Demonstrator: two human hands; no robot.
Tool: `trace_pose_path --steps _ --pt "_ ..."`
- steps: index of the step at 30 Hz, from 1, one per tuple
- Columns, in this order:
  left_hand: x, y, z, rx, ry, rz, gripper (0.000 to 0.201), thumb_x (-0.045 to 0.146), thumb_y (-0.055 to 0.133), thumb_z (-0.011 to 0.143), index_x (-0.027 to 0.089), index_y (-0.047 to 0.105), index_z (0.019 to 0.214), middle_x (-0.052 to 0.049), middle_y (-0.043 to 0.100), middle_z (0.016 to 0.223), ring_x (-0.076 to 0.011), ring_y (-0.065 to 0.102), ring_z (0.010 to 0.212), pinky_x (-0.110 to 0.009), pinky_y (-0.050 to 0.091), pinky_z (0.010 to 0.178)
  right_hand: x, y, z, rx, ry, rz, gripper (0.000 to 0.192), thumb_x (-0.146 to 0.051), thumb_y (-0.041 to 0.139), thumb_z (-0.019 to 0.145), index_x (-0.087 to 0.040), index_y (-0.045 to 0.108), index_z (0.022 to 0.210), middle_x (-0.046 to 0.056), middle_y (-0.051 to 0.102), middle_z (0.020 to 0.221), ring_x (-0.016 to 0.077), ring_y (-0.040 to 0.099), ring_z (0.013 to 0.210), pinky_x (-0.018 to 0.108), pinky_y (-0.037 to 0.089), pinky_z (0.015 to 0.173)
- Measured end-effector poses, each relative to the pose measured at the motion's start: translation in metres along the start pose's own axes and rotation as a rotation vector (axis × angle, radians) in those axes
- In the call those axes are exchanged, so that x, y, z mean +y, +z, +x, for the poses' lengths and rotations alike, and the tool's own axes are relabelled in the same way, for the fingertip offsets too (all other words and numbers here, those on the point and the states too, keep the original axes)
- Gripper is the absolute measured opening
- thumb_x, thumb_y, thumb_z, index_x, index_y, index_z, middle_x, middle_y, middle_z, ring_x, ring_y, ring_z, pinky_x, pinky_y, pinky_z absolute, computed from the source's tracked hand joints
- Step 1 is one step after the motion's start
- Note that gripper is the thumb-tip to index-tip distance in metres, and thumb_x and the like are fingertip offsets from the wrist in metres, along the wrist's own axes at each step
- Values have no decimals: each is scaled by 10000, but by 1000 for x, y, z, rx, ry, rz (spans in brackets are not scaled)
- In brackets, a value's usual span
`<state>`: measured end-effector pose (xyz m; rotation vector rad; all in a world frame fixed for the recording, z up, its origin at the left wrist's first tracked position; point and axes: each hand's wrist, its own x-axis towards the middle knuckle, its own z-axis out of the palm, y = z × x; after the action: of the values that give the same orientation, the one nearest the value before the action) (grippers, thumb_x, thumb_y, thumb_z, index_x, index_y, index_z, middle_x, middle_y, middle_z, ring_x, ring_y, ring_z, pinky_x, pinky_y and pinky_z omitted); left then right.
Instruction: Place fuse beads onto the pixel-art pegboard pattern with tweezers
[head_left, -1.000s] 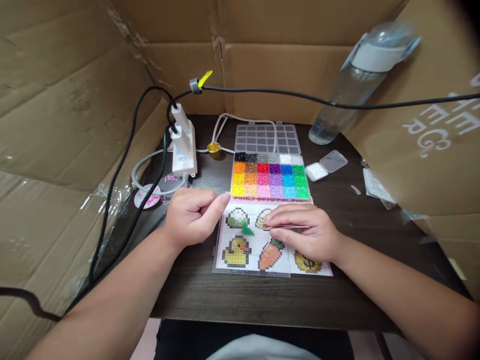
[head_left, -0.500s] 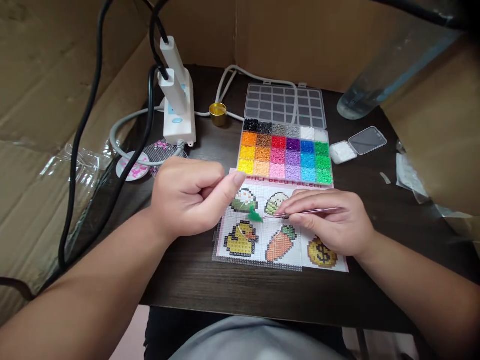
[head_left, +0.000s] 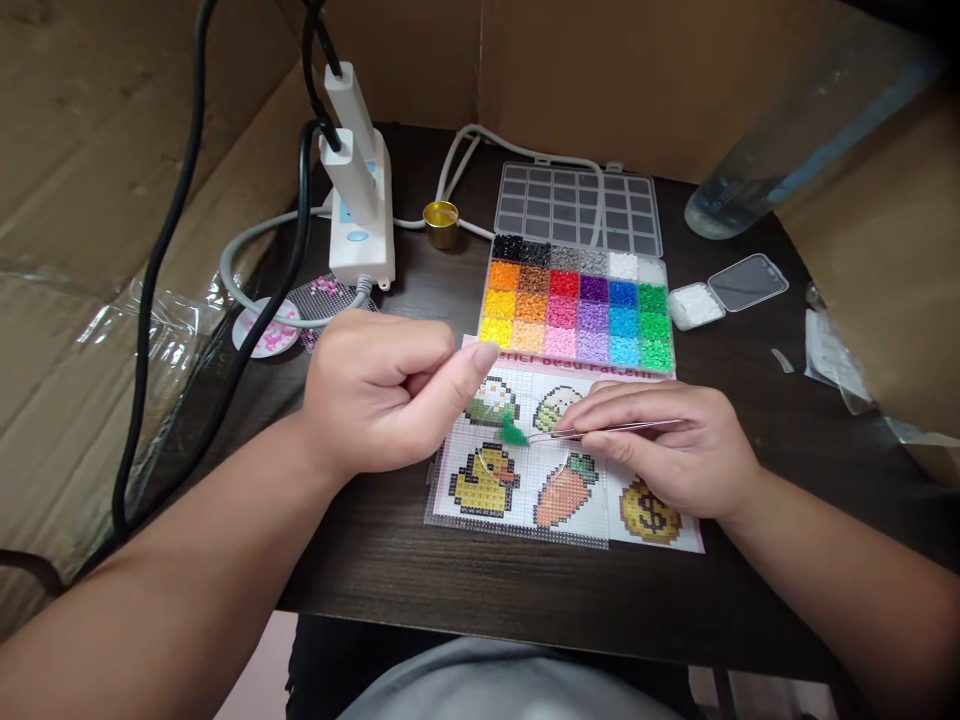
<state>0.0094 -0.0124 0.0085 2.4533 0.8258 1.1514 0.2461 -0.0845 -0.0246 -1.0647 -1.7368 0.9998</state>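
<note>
My left hand (head_left: 379,395) is closed like a fist, thumb pressed towards the curled fingers, above the left edge of the pattern sheet (head_left: 529,480). Whatever it may hold is hidden. Metal tweezers (head_left: 559,434) lie between the thumb and fingers of my right hand (head_left: 667,440), pointing left. Their tips reach a small heap of green beads (head_left: 514,432). A faint clear curved rim around the heap looks like a round dish over the sheet. The printed duck (head_left: 486,482) and carrot (head_left: 564,494) lie just below it; a clear pegboard (head_left: 517,534) shows under the sheet.
Behind the sheet stands an open bead box (head_left: 581,300) with many colours. A power strip (head_left: 364,220), a gold cup (head_left: 441,225) and a white dish with pink beads (head_left: 264,328) are on the left. A small white box (head_left: 696,306) and a clear cylinder (head_left: 731,200) stand right.
The view has shifted slightly, so the table things sit a little further right. Both hands keep nearly the same pose, and the tweezers' tips stay by the green beads.
</note>
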Motion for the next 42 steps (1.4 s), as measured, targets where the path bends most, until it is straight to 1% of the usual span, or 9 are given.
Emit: trace_pose_path --steps 8,13,21,26,31,34,36,39,42 --pt "1 0 -1 -21 -41 33 495 243 566 854 157 296 448 43 244 431 -49 218 418 -263 195 418 0 2 0 19 7 -52 176 -153 682 806 -259 762 921 37 756 882 189 715 816 308 606 745" --pt "0 0 -1 -11 0 11 481 207 581 846 159 294 463 48 244 445 -50 214 423 -269 183 430 0 2 0 0 -1 -60 198 -137 677 806 -262 762 933 34 755 891 181 715 818 301 604 750" --pt "1 1 -1 -34 -25 16 501 240 568 849 163 256 465 44 212 459 -58 198 431 -272 182 426 -1 2 0 1 0 -65 182 -149 682 805 -265 766 918 34 757 873 181 716 801 300 606 732" --pt "1 0 1 -35 15 8 495 215 561 847 159 249 468 47 202 458 -54 193 434 -261 169 421 0 0 0 23 24 -38 174 -166 680 815 -271 762 927 28 758 887 179 716 819 292 603 734" --pt "-2 -2 2 -68 -15 5 485 225 557 840 162 266 459 47 214 438 -55 208 415 -265 176 415 2 -5 -1 48 47 69 140 -158 688 814 -242 764 896 44 753 878 192 705 842 322 588 756" --pt "-3 -3 2 -69 -11 -20 476 212 553 839 159 263 466 50 214 434 -54 213 409 -266 175 420 7 -9 -3 140 88 194 108 -173 684 818 -232 763 860 62 745 875 198 687 793 310 568 628" --pt "-4 -4 2 -71 4 -29 465 197 547 843 158 267 473 51 223 436 -54 226 410 -265 184 426 11 -16 -2 263 96 296 104 -196 693 812 -252 759 871 52 740 883 156 643 666 273 515 517" --pt "-6 -5 2 -60 57 -32 440 152 531 848 157 282 486 53 230 447 -51 243 411 -257 203 433 18 -32 7 474 79 356 93 -222 704 803 -265 759 864 39 732 852 111 564 588 263 484 525" --pt "-9 -4 2 -35 104 -36 422 120 532 845 158 288 502 57 217 466 -47 243 413 -251 208 434 24 -52 19 686 72 337 59 -242 718 772 -222 760 809 52 707 783 104 507 557 250 434 480"
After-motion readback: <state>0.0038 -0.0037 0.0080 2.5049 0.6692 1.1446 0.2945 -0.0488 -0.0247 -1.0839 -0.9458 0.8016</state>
